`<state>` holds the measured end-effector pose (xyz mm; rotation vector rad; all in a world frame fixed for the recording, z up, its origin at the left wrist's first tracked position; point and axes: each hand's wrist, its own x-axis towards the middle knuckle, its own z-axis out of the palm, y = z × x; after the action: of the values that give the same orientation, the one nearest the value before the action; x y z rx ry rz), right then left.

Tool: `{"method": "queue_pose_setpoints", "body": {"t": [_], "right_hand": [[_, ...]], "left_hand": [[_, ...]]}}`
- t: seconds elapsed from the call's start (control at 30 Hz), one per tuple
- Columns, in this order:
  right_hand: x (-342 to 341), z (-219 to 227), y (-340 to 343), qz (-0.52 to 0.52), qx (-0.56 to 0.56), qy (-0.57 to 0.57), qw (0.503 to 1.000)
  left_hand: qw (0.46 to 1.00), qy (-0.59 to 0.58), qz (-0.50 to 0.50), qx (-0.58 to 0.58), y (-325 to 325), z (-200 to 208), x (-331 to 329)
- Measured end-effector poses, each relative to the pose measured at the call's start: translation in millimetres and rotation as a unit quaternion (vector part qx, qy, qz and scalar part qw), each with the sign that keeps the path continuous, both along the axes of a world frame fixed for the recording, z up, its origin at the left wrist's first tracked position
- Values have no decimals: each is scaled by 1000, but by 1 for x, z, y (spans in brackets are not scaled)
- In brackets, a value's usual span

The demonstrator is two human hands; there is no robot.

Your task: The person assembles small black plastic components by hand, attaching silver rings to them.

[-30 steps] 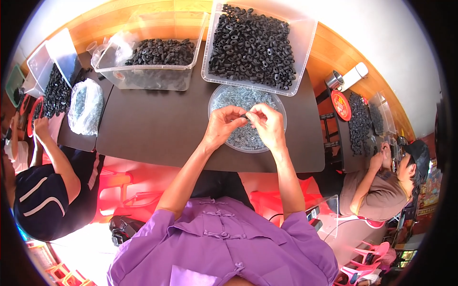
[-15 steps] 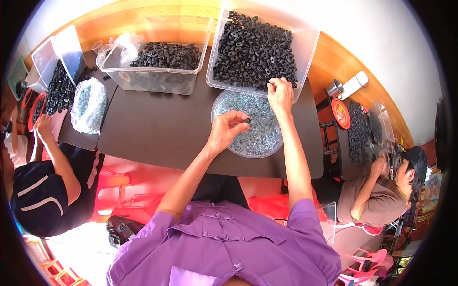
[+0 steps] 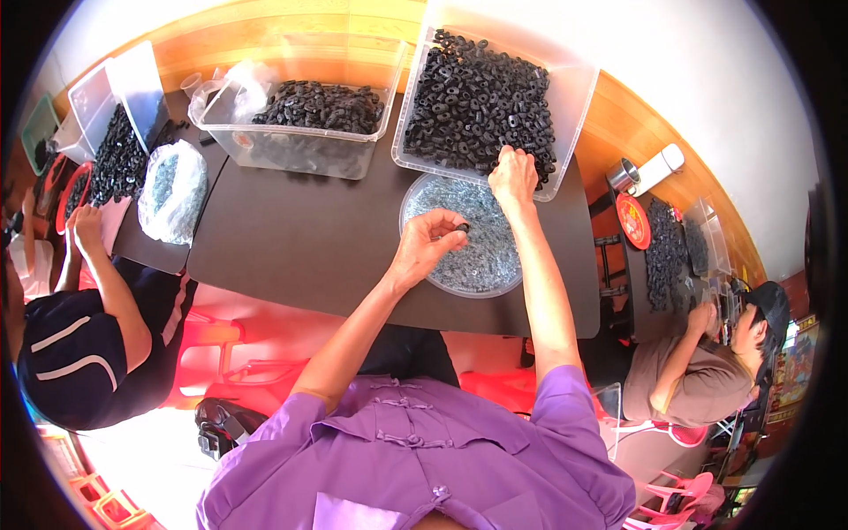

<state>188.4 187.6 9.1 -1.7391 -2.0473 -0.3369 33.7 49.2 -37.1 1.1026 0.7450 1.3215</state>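
Observation:
Pinched between the thumb and forefinger of my left hand (image 3: 422, 249) is a small black ring-like part (image 3: 462, 228). It hovers over a round clear tub (image 3: 405, 215) filled with small shiny, glassy-looking pieces (image 3: 486, 256). My right hand (image 3: 513, 183) reaches over the near edge of a large clear plastic bin (image 3: 572, 124), which tilts toward me. Its fingers are curled down among the black plastic parts (image 3: 477, 102) heaped inside. My fingertips are hidden there, so I cannot make out what they hold.
Left of the bin stands another clear box (image 3: 291, 146) with black parts. A bag of shiny pieces (image 3: 172, 194) lies farther left on the dark table (image 3: 283, 238). One person (image 3: 88, 336) sits at left, another (image 3: 707, 362) at right beside more black parts (image 3: 664, 256).
My right hand has shifted slightly left along the bin's near edge, its fingers curling in among the parts. The left hand keeps its pinch on the black part. The whole view has shifted slightly.

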Motion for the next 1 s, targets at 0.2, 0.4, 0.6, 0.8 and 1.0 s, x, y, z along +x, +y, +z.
{"method": "queue_pose_setpoints", "body": {"t": [0.2, 0.4, 0.6, 0.8, 1.0], "right_hand": [[3, -3, -7, 30, 25, -12, 999], [7, 4, -7, 19, 14, -8, 1000], [7, 5, -3, 28, 1, -61, 998], [7, 12, -11, 37, -17, 49, 998], [34, 6, 2, 82, -8, 289, 954]], "left_hand": [[1000, -7, -1, -2, -1, 4, 1], [1000, -9, 5, -6, 0, 3, 1], [1000, 14, -14, -3, 1, 2, 0], [999, 32, -14, -9, 0, 3, -1], [1000, 24, -5, -11, 0, 5, 2]]}}
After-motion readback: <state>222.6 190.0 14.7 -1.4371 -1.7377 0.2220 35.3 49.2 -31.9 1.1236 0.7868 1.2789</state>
